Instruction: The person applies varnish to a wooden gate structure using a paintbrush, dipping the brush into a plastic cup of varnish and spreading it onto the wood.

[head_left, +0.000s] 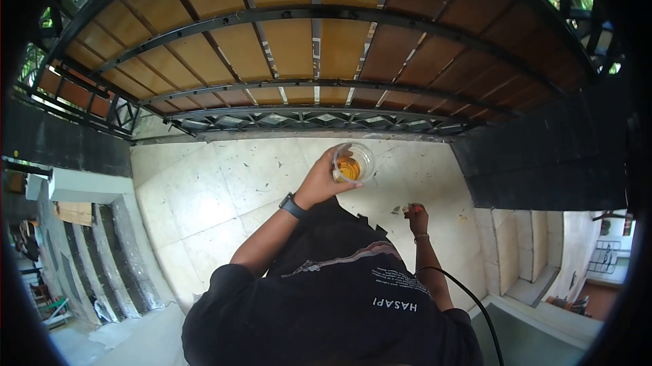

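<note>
My left hand [324, 181], with a dark watch on its wrist, is wrapped round a clear plastic cup [365, 157]. Amber liquid [348, 168] lies in the bottom of the cup, which is seen from above over the pale floor. Lower and to the right, my right hand [419, 222] is closed on a small item with a red part [417, 210] and a paler end. Its kind is too small to make out. This hand hangs by my side, apart from the cup.
Ahead stands a black metal gate [316, 15] with panels, yellow-brown at left and darker brown at right. Pale floor tiles [197, 189] carry scattered dark bits. Steps [521, 247] lie at right, a ridged pale structure [109, 257] at left. A black cable [479, 301] runs beside my right arm.
</note>
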Motion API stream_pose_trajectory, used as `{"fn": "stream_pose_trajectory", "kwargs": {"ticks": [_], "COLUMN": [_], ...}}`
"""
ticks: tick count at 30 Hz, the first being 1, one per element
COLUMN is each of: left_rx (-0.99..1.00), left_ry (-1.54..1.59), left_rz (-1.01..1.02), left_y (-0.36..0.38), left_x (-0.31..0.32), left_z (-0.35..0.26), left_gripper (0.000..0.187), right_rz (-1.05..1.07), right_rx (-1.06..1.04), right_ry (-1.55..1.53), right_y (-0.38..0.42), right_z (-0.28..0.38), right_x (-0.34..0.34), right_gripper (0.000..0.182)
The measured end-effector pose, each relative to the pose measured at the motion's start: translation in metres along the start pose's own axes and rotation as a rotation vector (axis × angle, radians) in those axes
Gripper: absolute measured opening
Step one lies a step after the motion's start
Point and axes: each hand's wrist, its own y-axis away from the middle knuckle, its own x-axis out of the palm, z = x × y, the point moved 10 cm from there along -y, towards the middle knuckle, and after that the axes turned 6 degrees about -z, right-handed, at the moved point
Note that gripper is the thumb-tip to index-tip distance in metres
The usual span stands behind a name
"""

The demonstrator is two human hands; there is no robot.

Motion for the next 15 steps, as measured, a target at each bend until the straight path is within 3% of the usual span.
{"fn": "stream_pose_trajectory", "kwargs": {"ticks": [4,7,10,15], "left_rx": [0.01,0.02,0.011,0.047], "left_ry": [-0.045,-0.057,-0.041,-0.01], "left_rz": [0.088,0.123,0.161,0.236], "left_y": [0.051,0.079,0.09,0.093], "left_x": [0.016,0.023,0.024,0.026], "left_z": [-0.008,-0.021,-0.028,-0.037], "left_gripper": [0.09,0.091,0.091,0.091], "right_rz": [-0.09,-0.206,-0.365,-0.51], "right_rx": [0.195,0.252,0.063,-0.168], "right_ry": [-0.098,-0.187,-0.378,-0.378], "right_y": [0.078,0.12,0.144,0.181], "right_z": [-0.067,-0.065,0.004,0.164], "right_x": [-0.013,-0.015,-0.036,-0.084], "right_gripper": [0.032,0.028,0.026,0.024]}}
